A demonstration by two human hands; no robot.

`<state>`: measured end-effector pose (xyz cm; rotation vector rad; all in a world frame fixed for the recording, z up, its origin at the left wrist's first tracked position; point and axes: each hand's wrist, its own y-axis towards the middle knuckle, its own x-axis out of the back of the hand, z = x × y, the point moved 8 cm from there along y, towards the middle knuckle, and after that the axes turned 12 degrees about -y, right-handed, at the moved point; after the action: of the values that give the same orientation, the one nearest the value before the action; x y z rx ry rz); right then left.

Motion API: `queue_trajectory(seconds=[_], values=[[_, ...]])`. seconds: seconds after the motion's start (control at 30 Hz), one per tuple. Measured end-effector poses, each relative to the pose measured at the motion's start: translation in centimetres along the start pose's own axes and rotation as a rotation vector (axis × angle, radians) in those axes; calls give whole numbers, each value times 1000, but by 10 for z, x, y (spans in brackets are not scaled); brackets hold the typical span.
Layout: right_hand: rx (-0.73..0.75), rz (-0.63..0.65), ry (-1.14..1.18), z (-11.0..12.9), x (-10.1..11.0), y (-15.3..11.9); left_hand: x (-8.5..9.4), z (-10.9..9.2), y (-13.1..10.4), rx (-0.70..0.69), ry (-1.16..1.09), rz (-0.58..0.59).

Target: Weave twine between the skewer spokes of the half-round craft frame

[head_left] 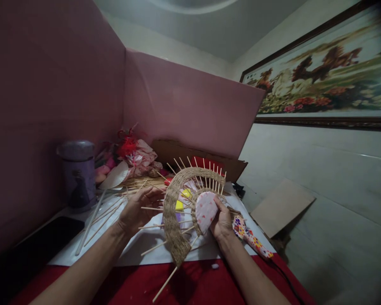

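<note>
In front of me is a half-finished woven fan [173, 220], a curved band of twisted straw rope on thin wooden sticks that radiate outward. At its centre sits a half-round pad [206, 212] covered in white cloth with small pink-red marks. My right hand [222, 220] grips the fan at this pad, thumb on the front and the other fingers mostly hidden behind. My left hand [141, 209] is beside the left side of the band, fingers stretched out and apart. Whether its fingertips touch the sticks, I cannot tell.
Loose sticks [103, 216] lie on a white sheet [130, 250] over red cloth [127, 284]. A glue gun with a flowered cover [252, 238] lies at right, its cord trailing. A purple canister [78, 176], dark phone-like slab [52, 237] and crumpled pink wrapping [144, 156] are at left.
</note>
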<state>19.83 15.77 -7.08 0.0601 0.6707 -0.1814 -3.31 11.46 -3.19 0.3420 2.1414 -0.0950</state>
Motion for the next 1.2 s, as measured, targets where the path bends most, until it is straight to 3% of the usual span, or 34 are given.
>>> queue_trajectory(seconds=[0.1,0.3,0.43,0.6,0.7,0.87,1.07,1.2], values=[[-99,-85,46,-5,5,-1,0,-2,-1,-27,35,-39],[-59,-80,73,-3,9,4,5,1,1,-30,204,-66],[-31,-73,66,4,12,8,20,-6,2,-77,172,-245],[138,-46,77,37,9,9,40,-37,-3,-317,71,-452],[141,-48,122,43,8,8,47,-45,-8,-403,50,-517],[83,-85,112,20,-1,-3,37,-15,-7,-333,118,-481],[178,-48,-42,1,-22,-26,12,54,-3,78,176,-254],[282,10,-220,1,-35,-44,3,66,-5,167,16,-161]])
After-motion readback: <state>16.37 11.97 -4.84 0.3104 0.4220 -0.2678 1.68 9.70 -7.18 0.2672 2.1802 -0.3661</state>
